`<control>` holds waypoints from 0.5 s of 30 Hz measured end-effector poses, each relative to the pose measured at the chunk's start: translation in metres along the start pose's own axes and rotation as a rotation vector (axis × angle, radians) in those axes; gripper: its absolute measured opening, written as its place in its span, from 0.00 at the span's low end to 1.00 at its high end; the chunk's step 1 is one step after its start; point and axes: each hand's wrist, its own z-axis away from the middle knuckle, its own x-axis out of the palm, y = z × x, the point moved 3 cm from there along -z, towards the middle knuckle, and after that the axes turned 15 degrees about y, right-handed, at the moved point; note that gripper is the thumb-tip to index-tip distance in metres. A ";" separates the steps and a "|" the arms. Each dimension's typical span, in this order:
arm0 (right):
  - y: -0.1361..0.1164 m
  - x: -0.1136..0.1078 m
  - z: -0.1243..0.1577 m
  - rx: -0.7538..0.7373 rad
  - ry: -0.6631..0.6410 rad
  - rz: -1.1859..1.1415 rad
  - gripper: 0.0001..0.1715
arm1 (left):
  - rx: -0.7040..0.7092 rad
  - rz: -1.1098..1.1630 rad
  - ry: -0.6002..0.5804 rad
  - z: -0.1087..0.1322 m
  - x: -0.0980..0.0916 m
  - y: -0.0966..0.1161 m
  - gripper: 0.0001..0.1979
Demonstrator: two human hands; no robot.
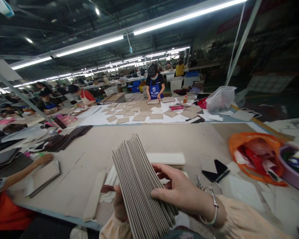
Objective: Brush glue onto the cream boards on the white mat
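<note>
A thick stack of long, thin, grey-beige strips (pixel 142 186) with rounded ends is held up on a slant in front of me, its edges facing me. My left hand (pixel 121 204) grips the stack's left side, most of its fingers hidden. From the right, my right hand (pixel 179 189) holds it, thumb on the strip edges and fingers behind. Beyond the stack lies a pile of cream round-ended strips (pixel 166 158). White strips (pixel 111 184) lie to its left, beside a longer beige strip (pixel 94 196). A dark reddish-brown bit (pixel 106 189) shows near my left hand.
Scissors (pixel 199 182) and black pieces (pixel 215 171) lie to the right, near an orange bag (pixel 239 169) and a purple basin (pixel 289 171). At left, a co-worker's hand (pixel 45 158) is above stacked panels (pixel 43 177). Another person (pixel 154 84) stands across the table (pixel 189 136).
</note>
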 end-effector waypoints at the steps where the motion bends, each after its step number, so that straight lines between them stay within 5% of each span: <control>1: 0.000 0.000 0.000 -0.002 0.000 0.002 0.38 | 0.015 0.017 -0.002 0.000 0.000 0.000 0.37; 15: 0.006 0.000 0.001 -0.032 0.017 0.041 0.39 | -0.010 -0.007 -0.034 0.004 0.003 0.000 0.36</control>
